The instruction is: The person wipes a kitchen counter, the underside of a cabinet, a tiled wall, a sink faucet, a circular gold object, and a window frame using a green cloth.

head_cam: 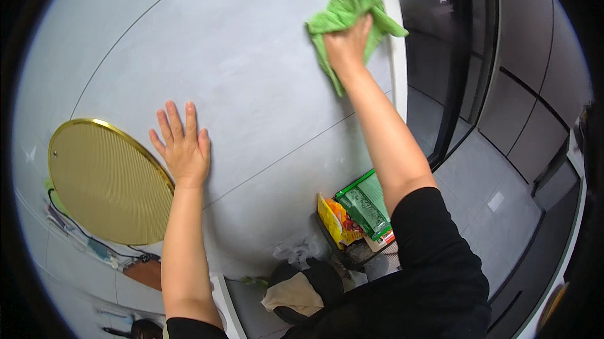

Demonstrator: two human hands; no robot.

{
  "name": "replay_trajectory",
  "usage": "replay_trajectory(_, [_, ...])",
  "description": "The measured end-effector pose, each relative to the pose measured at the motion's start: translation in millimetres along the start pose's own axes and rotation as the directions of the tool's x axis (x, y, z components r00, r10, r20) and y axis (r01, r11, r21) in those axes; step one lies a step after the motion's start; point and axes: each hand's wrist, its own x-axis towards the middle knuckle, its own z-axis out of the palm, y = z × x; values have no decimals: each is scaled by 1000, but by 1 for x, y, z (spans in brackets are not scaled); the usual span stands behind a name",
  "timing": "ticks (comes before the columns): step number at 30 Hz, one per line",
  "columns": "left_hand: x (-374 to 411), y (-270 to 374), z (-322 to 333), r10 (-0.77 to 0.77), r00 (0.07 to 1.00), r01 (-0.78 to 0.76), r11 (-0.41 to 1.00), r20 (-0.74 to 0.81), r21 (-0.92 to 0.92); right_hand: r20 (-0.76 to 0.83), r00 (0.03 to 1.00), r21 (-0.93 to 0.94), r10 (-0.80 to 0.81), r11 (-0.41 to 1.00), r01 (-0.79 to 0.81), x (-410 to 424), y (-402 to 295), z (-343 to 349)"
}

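My right hand (348, 48) presses a bunched green cloth (347, 6) against a light grey tiled wall (264, 70). Part of the cloth laps over the white trim (397, 65) at the wall's right edge, and some of it is hidden under my palm. Lower and to the left, my left hand (185, 155) lies flat on the tile with its fingers spread, holding nothing. Just beside that wrist is a round ribbed panel (111, 183) with a shiny gold rim, partly covered by my forearm.
A dark-framed glass door (453, 55) adjoins the trim. Below my right arm, a dark container (325, 235) holds a green package (365, 202) and a yellow packet (332, 221). Beige fabric (295, 294) lies on a black object near my body. Black cables (94, 240) run beneath the ribbed panel.
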Motion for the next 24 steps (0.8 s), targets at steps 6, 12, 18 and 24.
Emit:
replay_trajectory(6, [3,-4,0,43,998,-41,998,-56,37,4,998,27,57,998,-57,-86,4,-13])
replay_trajectory(12, [3,-1,4,40,998,-39,999,-40,30,96,969,4,229,973,-230,-193,38,-19])
replay_trajectory(18, [-1,-6,-2,14,1000,-14,1000,-28,21,-70,997,96,31,995,-24,3,-26,6])
replay_trajectory(24, [4,3,-5,12,1000,-12,999,-21,-30,-192,931,317,-310,878,358,70,-199,37])
